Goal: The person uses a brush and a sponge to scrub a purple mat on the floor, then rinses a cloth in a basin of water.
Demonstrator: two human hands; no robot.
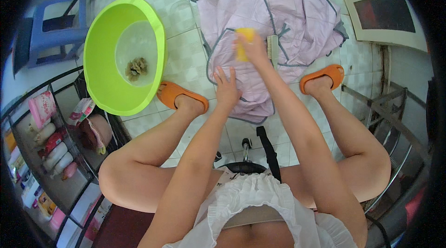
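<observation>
A pale pink fabric item with grey edging (233, 7) lies spread and rumpled on the tiled floor. My right hand (253, 50) grips a yellow block (245, 32), blurred, possibly a sponge or bar of soap, over the fabric's middle. Just right of that hand, a scrubbing brush (274, 50) with a pale green back and light bristles rests on the cloth. My left hand (227, 86) lies on the fabric's lower left part with its fingers apart, holding nothing. Both hands are between my two feet.
A lime green plastic basin (95, 56) with a bunched brownish scrubber (136, 69) inside stands at the left. Beyond it is a blue plastic stool (55, 39). A wire shelf with packages (42, 108) is at lower left, a metal rack (390, 115) at right, a white cabinet door (385, 33) at upper right.
</observation>
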